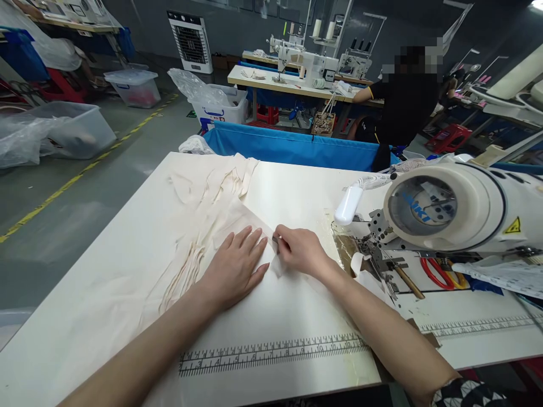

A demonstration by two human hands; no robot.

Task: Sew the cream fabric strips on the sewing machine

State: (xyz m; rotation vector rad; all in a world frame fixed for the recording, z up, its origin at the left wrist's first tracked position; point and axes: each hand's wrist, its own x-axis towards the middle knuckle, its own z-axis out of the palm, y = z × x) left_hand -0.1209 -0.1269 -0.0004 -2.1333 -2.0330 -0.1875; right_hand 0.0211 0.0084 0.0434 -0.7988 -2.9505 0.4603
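Cream fabric (pixel 229 220) in thin, loosely folded layers lies over the left part of the white sewing table (pixel 297 192). My left hand (pixel 237 268) rests flat on this fabric, fingers stretched out and slightly apart. Just right of it, my right hand (pixel 299 249) is closed in a pinch at the fabric's right edge. A small dark grey piece (pixel 275 239) shows between its thumb and forefinger; most of it is hidden, so its kind is unclear. A pale scrap hangs below those fingers.
A sewing machine (pixel 441 206) stands at right, with red-handled scissors (pixel 436 274) and a wooden-handled tool (pixel 409 281) beneath. A printed ruler (pixel 271 355) runs along the near edge. Beyond the blue cloth trough (pixel 288 144) sits a co-worker (pixel 403 102). Plastic bins (pixel 80 130) stand left.
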